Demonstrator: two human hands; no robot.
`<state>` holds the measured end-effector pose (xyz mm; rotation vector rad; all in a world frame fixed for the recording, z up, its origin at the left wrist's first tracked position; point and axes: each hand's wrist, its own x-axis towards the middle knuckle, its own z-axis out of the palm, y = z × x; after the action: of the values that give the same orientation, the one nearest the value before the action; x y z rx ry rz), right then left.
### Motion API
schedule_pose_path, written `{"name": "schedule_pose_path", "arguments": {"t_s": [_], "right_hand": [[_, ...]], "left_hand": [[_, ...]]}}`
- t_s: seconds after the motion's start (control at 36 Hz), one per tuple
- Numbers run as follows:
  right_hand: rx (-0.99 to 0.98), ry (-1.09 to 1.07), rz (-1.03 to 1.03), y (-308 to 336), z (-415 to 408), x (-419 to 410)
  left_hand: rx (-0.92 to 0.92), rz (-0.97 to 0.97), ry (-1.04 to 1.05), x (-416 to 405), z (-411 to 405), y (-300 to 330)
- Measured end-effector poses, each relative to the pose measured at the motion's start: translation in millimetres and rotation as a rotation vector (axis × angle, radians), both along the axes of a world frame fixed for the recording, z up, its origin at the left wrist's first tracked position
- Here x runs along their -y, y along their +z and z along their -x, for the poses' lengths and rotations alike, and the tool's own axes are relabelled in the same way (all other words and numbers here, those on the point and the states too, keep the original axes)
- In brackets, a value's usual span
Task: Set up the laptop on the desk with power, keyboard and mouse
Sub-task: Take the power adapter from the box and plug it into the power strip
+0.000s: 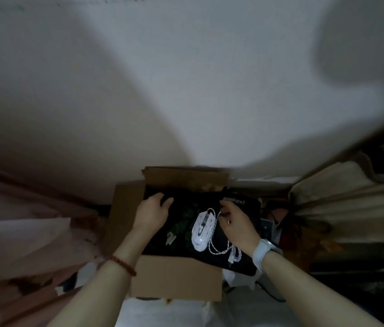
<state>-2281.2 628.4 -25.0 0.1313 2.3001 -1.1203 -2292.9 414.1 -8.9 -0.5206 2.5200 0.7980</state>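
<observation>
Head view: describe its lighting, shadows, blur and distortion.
Head view: dim and underexposed; broad soft shadows cross the pale wall; wide-angle bending curves the edges; the corners smear, the right edge most; the black flat pad swallows detail, while the white wired mouse in the brown cardboard box stands out.

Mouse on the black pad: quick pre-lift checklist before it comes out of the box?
1. Mouse in reach and unobstructed: ok, it lies on top of the black pad over the cardboard box.
2. Right hand has the cable: cannot tell, fingers are curled at the loop near the mouse's front, but the pinch is unclear.
3. Cable free to follow: not ok, it lies coiled beside the mouse and could snag.
4. Left hand steadying the load: ok, it rests on the pad's far left edge.
5. Keyboard and power located: cannot tell, the dark area under the left hand is too dim.
</observation>
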Motion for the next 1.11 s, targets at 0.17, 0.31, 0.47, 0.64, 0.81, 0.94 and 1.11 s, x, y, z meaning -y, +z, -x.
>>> {"name": "schedule_pose_path", "arguments": {"t_s": [0.17,0.31,0.47,0.64,0.81,0.94,1.11], "right_hand": [[-0.188,0.267,0.053,76.3,5.3,27.8],[-0.338,0.436,0.043,152.3,-8.4,47.6],[-0.507,0.534,0.107,254.0,-55.2,43.6],[-0.699,0.272,0.163,328.9,-117.0,4.2],[-0.893,-0.012,-0.015,373.6,-184.7,-68.0],[-0.958,-0.228,-0.123,407.8,-267.9,-144.3],[-1.065,-0.581,-0.21,430.3,-384.2,-243.9]], "left_hand": [[-0.246,0.074,-0.097,31.3,-46.7,80.6],[-0.56,0.137,-0.265,29.9,-73.6,160.6],[-0.907,-0.071,-0.292,10.2,-115.4,267.3],[-1.128,-0.331,-0.361,-40.8,-153.6,353.6],[-1.185,-0.535,-0.566,-117.5,-183.3,404.2],[-1.146,-0.807,-0.658,-205.0,-214.9,426.5],[-1.035,-1.048,-0.79,-329.8,-279.8,440.4]]}}
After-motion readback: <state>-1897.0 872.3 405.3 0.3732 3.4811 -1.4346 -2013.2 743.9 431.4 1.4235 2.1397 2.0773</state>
